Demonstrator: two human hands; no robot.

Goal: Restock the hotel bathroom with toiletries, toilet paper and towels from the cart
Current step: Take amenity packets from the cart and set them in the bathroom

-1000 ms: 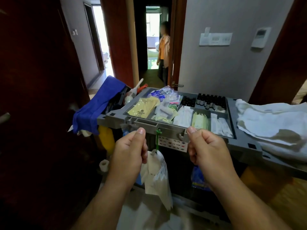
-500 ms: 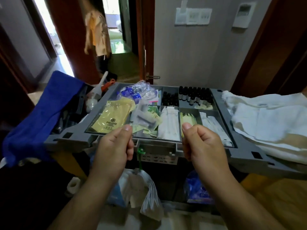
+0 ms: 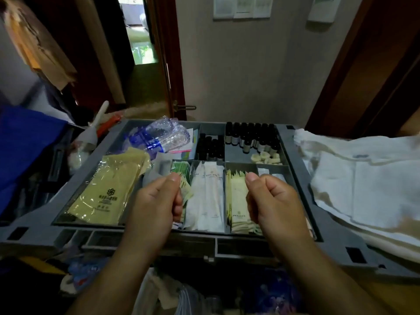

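A grey housekeeping cart tray [image 3: 295, 185] with compartments fills the middle of the head view. It holds yellow-green packets [image 3: 106, 189], white sachets [image 3: 210, 194], pale yellow sachets [image 3: 237, 201], small dark bottles [image 3: 250, 137] and a crumpled plastic bag [image 3: 163, 137]. White towels [image 3: 368, 187] lie folded on the cart's right side. My left hand [image 3: 156, 201] hovers over the tray's front middle with curled fingers, holding nothing that I can see. My right hand [image 3: 275, 201] hovers beside it over the pale yellow sachets, fingers curled, also empty.
A blue cloth [image 3: 25, 142] hangs at the cart's left end beside a spray bottle [image 3: 91, 133]. Behind the cart are a grey wall, a red-brown door with a handle [image 3: 184, 107] and an open corridor. Bags [image 3: 181, 296] hang below the tray.
My view has moved closer to the cart and tilted down over the tray. Both curled hands have risen from the cart's front edge to above the compartments. The person in the corridor has slid out of view.
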